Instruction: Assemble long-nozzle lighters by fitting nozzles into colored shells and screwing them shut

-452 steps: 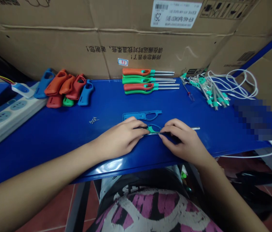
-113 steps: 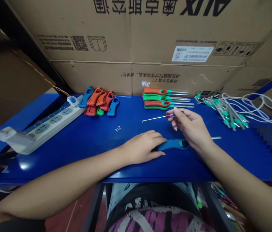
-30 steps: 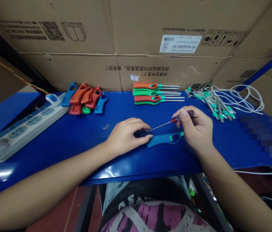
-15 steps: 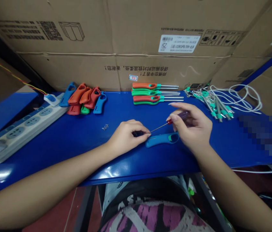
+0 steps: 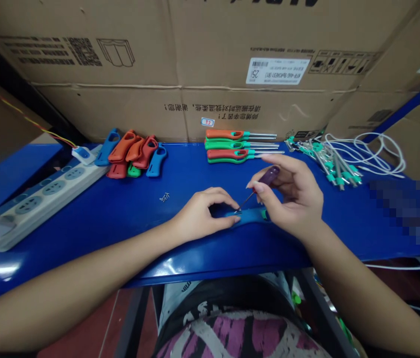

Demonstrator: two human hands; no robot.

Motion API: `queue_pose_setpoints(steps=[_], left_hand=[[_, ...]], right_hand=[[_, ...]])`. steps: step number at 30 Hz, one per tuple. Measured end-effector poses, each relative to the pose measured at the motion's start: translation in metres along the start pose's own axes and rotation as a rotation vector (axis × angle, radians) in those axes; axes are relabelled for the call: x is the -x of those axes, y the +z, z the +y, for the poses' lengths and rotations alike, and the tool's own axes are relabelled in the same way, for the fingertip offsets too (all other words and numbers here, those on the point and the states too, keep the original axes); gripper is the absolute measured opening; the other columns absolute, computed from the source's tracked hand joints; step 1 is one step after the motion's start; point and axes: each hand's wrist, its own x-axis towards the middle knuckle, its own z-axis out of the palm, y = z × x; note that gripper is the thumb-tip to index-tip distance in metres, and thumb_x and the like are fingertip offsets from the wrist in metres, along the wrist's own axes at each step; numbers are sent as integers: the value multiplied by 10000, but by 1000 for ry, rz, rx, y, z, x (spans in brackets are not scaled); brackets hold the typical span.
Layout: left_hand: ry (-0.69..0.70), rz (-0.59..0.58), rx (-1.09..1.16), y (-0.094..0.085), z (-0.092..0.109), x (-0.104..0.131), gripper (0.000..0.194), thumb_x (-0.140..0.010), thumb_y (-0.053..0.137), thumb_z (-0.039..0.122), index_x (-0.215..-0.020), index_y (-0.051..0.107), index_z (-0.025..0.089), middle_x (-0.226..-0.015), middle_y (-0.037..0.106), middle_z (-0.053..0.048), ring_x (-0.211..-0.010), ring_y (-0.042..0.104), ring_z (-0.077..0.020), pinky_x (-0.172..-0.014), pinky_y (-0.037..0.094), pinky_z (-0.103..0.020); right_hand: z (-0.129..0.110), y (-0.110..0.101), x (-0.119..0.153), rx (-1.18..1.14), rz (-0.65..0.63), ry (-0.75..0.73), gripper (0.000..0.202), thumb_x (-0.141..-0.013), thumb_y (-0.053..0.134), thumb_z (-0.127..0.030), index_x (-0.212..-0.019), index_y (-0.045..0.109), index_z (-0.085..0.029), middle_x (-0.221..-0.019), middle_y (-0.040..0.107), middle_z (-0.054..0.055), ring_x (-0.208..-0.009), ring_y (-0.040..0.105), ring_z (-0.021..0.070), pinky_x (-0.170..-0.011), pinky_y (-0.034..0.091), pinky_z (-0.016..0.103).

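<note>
A blue lighter handle (image 5: 251, 216) lies on the blue table between my hands, its green trigger partly covered by my right hand. My left hand (image 5: 204, 214) has thumb and forefinger at the handle's left end, around the screwdriver tip; a small screw seems to be there. My right hand (image 5: 290, 196) holds a screwdriver (image 5: 269, 175) with a dark purple grip, its shaft slanting down left to the handle. Left of my left hand lies a small pile of screws (image 5: 164, 197).
Coloured empty handles (image 5: 135, 151) are heaped at the back left beside a power strip (image 5: 53, 188). Assembled lighters (image 5: 228, 145) are stacked at the back centre. Metal tubes with green parts (image 5: 334, 164) and a white cable (image 5: 388, 166) lie back right. Cardboard (image 5: 120, 104) stands behind.
The screwdriver has tilted more upright, and its tip has moved down onto the blue handle. My left fingers have shifted right and down, onto the handle's left end.
</note>
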Motion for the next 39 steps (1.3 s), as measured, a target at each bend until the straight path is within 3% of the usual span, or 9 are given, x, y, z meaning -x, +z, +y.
queue_pose_setpoints(steps=[3, 8, 26, 32, 35, 39], left_hand=[[46, -84, -108, 0, 1, 2, 446, -774, 816, 314, -1182, 666, 216, -1178, 707, -61, -1126, 637, -238, -1022, 490, -408], [94, -179, -188, 2, 2, 4, 534, -766, 783, 221, -1268, 608, 177, -1234, 691, -77, -1134, 611, -248, -1020, 480, -402], [85, -159, -191, 3, 3, 4, 340, -808, 703, 177, -1142, 638, 179, -1095, 705, -62, -1032, 646, -235, -916, 527, -387], [93, -168, -196, 2, 1, 4, 312, -804, 718, 174, -1106, 639, 168, -1051, 695, -61, -1023, 633, -232, -923, 522, -376], [98, -176, -209, 2, 0, 4, 272, -809, 725, 189, -1067, 646, 156, -1027, 691, -66, -993, 632, -231, -902, 525, -370], [110, -167, -231, 2, -2, 4, 294, -819, 717, 214, -1100, 653, 156, -1035, 691, -76, -1003, 638, -243, -906, 528, -385]], right_hand=[[0, 2, 2, -28, -11, 6, 372, -911, 679, -223, -1264, 569, -265, -928, 714, 31, -713, 705, 159, -629, 630, 309], [-1, 6, 4, -69, -68, -15, 359, -905, 681, -170, -1243, 583, -238, -951, 710, 24, -742, 715, 132, -658, 624, 270], [6, 12, 9, -16, -141, -87, 410, -921, 655, -184, -1312, 565, -265, -1008, 718, 28, -812, 718, 154, -734, 650, 309], [-2, 6, 1, -15, -312, -63, 494, -949, 573, -168, -1422, 463, -258, -1164, 680, 76, -970, 693, 183, -802, 619, 321], [-2, 3, -7, 31, -364, -49, 444, -947, 581, -177, -1373, 500, -272, -1090, 691, 47, -877, 695, 164, -766, 603, 299], [1, -1, -14, 257, -367, -187, 336, -912, 677, -305, -1238, 602, -274, -1022, 728, 34, -758, 695, 169, -717, 585, 299]])
